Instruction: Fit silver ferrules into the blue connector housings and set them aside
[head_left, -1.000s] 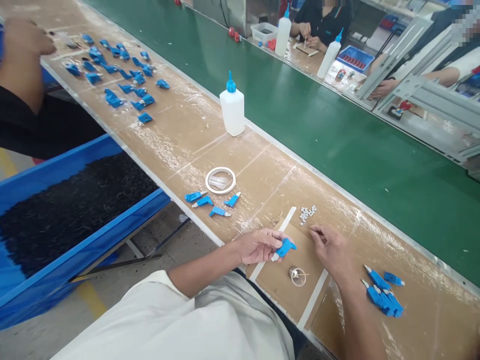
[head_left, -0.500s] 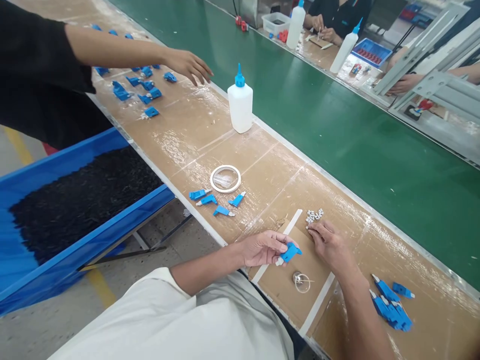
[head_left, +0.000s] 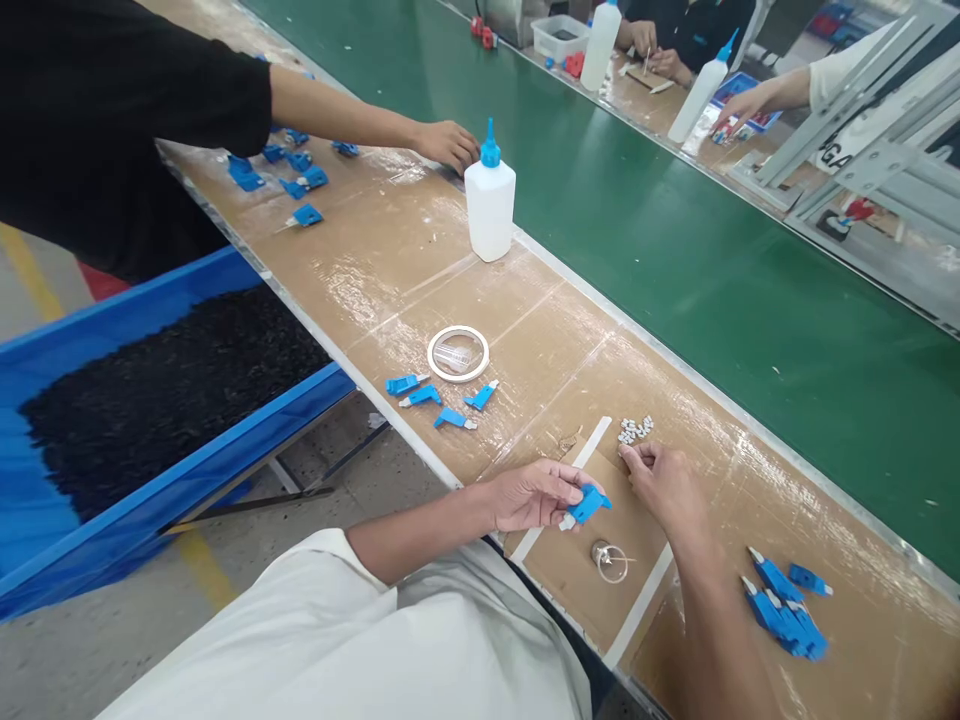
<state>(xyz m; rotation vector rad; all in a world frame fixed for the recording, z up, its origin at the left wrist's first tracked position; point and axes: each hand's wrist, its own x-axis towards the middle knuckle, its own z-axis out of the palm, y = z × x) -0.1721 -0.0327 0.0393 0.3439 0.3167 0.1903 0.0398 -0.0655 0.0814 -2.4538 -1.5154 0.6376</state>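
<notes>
My left hand [head_left: 538, 496] is closed on a blue plastic part [head_left: 589, 504] with a white tip, held above a cardboard sheet [head_left: 577, 575]. My right hand [head_left: 667, 485] is pinched, its fingertips at the near edge of a pile of small white pieces [head_left: 636, 430]. Whatever sits between those fingertips is too small to name. Below the hands, a small clear cup [head_left: 609, 562] with a thin stick in it stands on the cardboard. More blue parts [head_left: 787, 610] lie in a heap right of my right forearm. Several others [head_left: 450, 417] lie loose farther left.
A tape roll [head_left: 458, 354] and a white bottle with blue nozzle [head_left: 490, 200] stand on the bench. A co-worker's hand [head_left: 450, 146] is beside the bottle. A green conveyor belt [head_left: 675, 270] runs behind. At left sits a blue bin [head_left: 45, 560] of black pieces. People work across the belt.
The co-worker's arm at left has reached right, to the belt edge behind the bottle. Across the belt, a person's hand now reaches over the blue tray. My hands have barely moved.
</notes>
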